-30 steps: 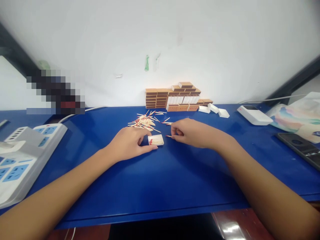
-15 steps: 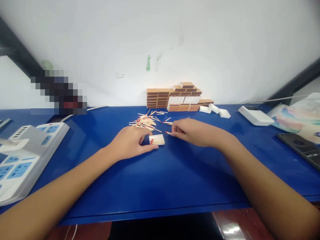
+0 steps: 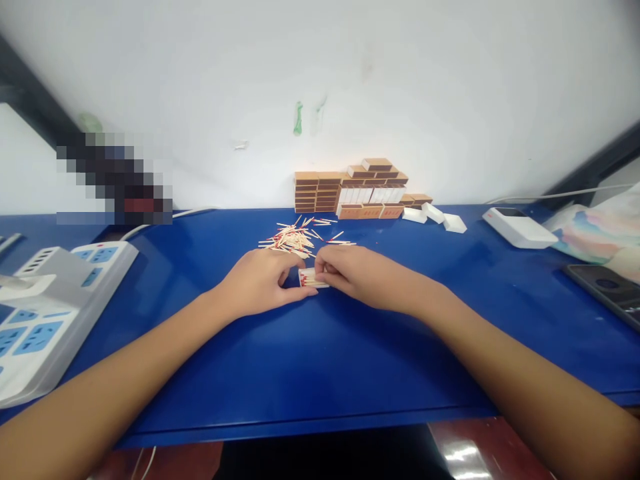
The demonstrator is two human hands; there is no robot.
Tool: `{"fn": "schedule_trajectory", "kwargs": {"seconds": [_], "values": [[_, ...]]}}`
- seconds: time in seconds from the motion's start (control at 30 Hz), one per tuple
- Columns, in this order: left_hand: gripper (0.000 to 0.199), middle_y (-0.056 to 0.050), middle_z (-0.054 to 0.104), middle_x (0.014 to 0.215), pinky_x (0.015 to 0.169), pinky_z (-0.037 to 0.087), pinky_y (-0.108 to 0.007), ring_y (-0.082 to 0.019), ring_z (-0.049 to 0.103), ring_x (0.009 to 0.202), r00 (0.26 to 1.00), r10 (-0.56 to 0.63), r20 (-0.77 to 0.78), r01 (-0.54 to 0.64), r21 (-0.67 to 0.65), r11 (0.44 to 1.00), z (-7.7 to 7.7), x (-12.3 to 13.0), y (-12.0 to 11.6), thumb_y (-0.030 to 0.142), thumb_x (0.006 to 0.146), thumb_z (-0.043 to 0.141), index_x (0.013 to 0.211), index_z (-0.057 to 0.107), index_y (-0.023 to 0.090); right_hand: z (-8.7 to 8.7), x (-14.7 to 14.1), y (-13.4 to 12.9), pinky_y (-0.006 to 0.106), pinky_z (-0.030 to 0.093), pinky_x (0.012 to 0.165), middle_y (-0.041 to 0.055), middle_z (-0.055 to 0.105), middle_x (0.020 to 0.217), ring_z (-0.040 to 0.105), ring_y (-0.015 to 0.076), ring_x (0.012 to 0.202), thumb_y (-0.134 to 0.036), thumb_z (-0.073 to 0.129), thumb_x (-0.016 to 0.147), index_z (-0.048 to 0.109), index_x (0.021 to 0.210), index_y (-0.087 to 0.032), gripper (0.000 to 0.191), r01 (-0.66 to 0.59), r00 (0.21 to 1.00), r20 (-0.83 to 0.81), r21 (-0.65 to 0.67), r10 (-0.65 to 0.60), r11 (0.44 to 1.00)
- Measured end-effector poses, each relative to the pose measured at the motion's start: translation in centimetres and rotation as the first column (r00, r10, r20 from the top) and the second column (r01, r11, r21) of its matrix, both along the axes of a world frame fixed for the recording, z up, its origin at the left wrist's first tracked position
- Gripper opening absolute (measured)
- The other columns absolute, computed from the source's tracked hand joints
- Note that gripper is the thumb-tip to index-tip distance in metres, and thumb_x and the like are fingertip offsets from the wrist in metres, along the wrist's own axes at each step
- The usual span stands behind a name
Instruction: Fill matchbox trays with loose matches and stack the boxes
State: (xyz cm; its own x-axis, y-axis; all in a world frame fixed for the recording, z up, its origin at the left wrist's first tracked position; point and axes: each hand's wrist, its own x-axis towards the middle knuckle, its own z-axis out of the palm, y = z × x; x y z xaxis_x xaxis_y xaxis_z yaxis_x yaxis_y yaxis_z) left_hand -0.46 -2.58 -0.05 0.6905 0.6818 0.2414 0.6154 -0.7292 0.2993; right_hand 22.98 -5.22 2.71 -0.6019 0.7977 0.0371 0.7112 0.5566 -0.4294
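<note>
A small white matchbox tray [image 3: 311, 283] with several red-tipped matches in it lies on the blue table [image 3: 320, 367]. My left hand [image 3: 260, 280] grips the tray's left end between thumb and fingers. Over the tray's right part, my right hand [image 3: 357, 275] has its fingertips pinched on matches, hiding that end. Just behind the hands spreads a loose pile of matches [image 3: 290, 239], with a few more lying to its right.
Stacked matchboxes [image 3: 370, 193] stand against the wall. To their right lie white trays [image 3: 454, 223], a white device [image 3: 520, 228], a phone [image 3: 607, 290] and a plastic bag [image 3: 595, 233]. A power strip [image 3: 65, 320] occupies the left.
My right hand has moved left, bringing the match it held from beside the tray to over it. My left hand keeps its hold on the tray. The view has shifted slightly.
</note>
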Motion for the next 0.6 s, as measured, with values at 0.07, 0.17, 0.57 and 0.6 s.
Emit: {"fn": "schedule_trajectory", "kwargs": {"seconds": [0.07, 0.17, 0.57, 0.6], "values": [[0.040, 0.003, 0.062, 0.064, 0.056, 0.032, -0.028, -0.013, 0.054, 0.057, 1.000, 0.002, 0.006, -0.001, -0.012, 1.000, 0.1, 0.0, 0.0, 0.061, 0.090, 0.070, 0.092, 0.073, 0.021, 0.0, 0.1, 0.0, 0.030, 0.036, 0.070, 0.0059, 0.071, 0.095, 0.058, 0.0178, 0.079, -0.024, 0.056, 0.101, 0.058, 0.088, -0.020, 0.014, 0.002, 1.000, 0.002, 0.024, -0.002, 1.000], [0.042, 0.003, 0.062, 0.062, 0.057, 0.033, -0.028, -0.014, 0.054, 0.056, 1.000, 0.003, 0.009, -0.003, -0.009, 1.000, 0.0, 0.0, -0.1, 0.062, 0.089, 0.070, 0.094, 0.074, 0.021, 0.2, 0.4, 0.1, 0.029, 0.036, 0.070, 0.0051, 0.071, 0.093, 0.058, 0.0173, 0.079, -0.020, 0.057, 0.099, 0.063, 0.089, -0.020, 0.011, -0.020, 1.000, 0.012, 0.020, 0.020, 1.000], [0.045, 0.003, 0.063, 0.063, 0.059, 0.036, -0.028, -0.014, 0.056, 0.057, 1.000, 0.010, 0.011, -0.011, 0.034, 0.999, -0.1, -0.2, 0.1, 0.064, 0.089, 0.070, 0.104, 0.076, 0.021, 1.7, 6.0, 3.3, 0.031, 0.030, 0.063, 0.0033, 0.065, 0.074, 0.051, 0.0162, 0.064, -0.029, 0.059, 0.096, 0.066, 0.088, -0.018, 0.015, 0.357, 0.926, 0.012, 0.290, -0.377, 0.888], [0.046, 0.003, 0.062, 0.063, 0.059, 0.037, -0.028, -0.014, 0.057, 0.057, 1.000, 0.011, 0.011, -0.011, 0.032, 0.999, -0.1, -0.2, 0.1, 0.064, 0.089, 0.070, 0.104, 0.076, 0.021, 1.4, 6.3, 3.6, 0.031, 0.031, 0.063, 0.0040, 0.066, 0.076, 0.053, 0.0166, 0.065, -0.029, 0.060, 0.095, 0.067, 0.089, -0.018, 0.014, 0.355, 0.924, 0.045, 0.276, -0.381, 0.893]]}}
